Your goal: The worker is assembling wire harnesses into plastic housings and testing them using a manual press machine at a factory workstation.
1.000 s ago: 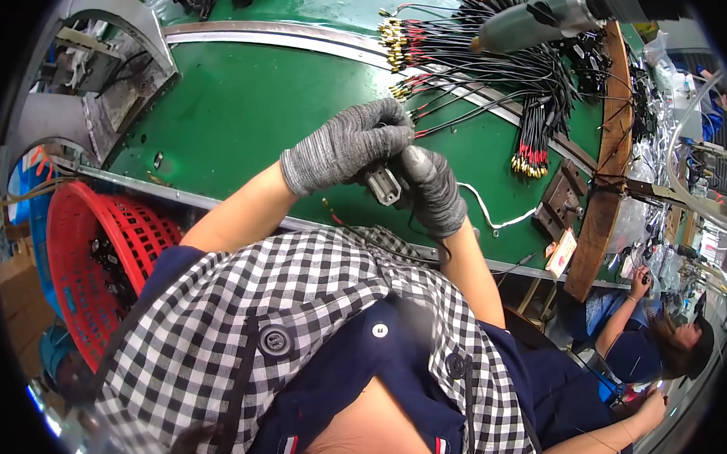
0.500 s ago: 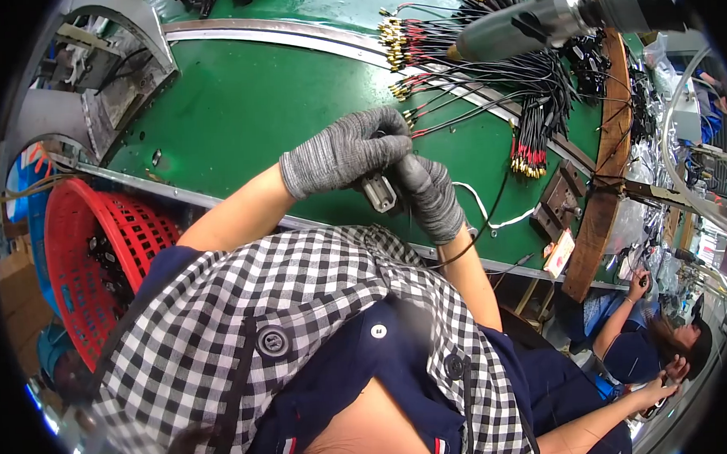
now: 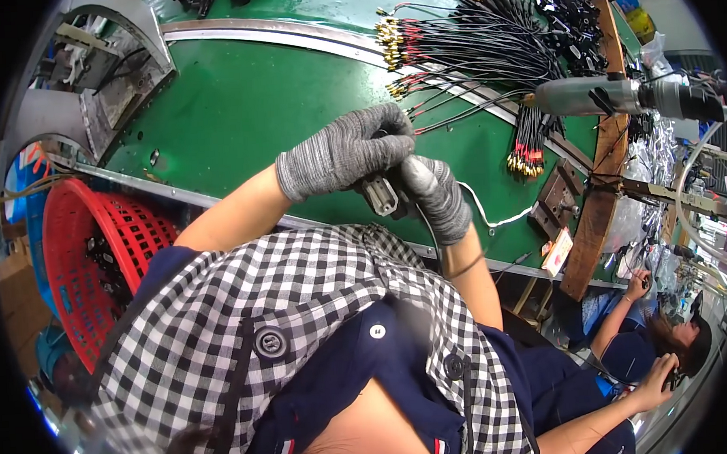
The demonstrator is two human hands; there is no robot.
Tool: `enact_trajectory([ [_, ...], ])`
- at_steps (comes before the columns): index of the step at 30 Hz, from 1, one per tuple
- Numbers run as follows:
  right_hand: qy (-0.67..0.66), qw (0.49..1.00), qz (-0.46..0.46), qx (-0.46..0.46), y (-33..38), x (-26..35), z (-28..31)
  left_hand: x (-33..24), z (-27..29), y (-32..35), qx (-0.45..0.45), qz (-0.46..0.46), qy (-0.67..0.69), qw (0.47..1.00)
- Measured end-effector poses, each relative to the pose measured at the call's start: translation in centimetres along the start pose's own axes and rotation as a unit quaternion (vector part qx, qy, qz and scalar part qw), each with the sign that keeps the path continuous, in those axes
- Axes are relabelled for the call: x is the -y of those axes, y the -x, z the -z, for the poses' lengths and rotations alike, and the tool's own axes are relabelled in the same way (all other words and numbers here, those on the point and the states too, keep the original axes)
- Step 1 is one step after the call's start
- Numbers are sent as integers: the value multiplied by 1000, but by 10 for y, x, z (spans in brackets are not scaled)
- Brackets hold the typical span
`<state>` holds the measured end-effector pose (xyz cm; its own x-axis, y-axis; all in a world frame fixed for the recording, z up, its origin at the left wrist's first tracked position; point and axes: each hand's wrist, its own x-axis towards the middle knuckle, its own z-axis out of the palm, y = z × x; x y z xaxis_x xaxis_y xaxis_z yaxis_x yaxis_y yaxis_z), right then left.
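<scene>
My left hand (image 3: pixel 346 153), in a grey knit glove, is closed around a small grey and black rectangular part (image 3: pixel 381 197). The part's pale open end sticks out below the fingers, while the rest is hidden. Beside it, my right hand (image 3: pixel 438 196), gloved alike, is closed with fingertips against the part. What else those fingers hold is hidden. A thin dark cable (image 3: pixel 434 234) hangs from between the hands past my right wrist. Just beyond my left fingertips lie red and black leads (image 3: pixel 434 125) with gold-coloured ends.
A grey power screwdriver (image 3: pixel 585 97) hangs over the green bench (image 3: pixel 245 110), right of a heap of black cables (image 3: pixel 485 47). A metal block (image 3: pixel 558 198) sits by a wooden beam (image 3: pixel 595 245). At left stands a red basket (image 3: pixel 78 280); a co-worker (image 3: pixel 629 353) is lower right.
The hanging screwdriver has swung right, away from the cable heap. The cable by my right wrist has shifted inward and hangs closer. Both hands stay nearly in place, with the right one turned slightly.
</scene>
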<state>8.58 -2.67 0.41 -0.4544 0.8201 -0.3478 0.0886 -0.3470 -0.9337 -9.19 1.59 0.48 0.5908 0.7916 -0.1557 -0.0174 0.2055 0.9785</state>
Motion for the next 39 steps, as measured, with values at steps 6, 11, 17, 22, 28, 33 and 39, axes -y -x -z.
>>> enact_trajectory([
  [6,287,942,154,-77,-6,-1,5,-4,8,-3,6,118,1,993],
  [11,469,851,211,-100,-6,-8,3,0,2,2,-7,95,-29,995],
  [17,105,985,137,-25,-10,-46,1,4,4,2,0,10,-75,997],
  [22,160,984,77,22,-12,-1,7,-18,14,-10,36,144,-3,989],
  [28,544,829,131,16,-20,4,14,2,4,-18,-11,152,95,984],
  [33,513,850,60,-99,-15,1,3,37,-5,3,-47,4,61,997],
  [39,510,842,91,-150,-15,-9,-1,32,-8,4,-75,-41,82,993],
])
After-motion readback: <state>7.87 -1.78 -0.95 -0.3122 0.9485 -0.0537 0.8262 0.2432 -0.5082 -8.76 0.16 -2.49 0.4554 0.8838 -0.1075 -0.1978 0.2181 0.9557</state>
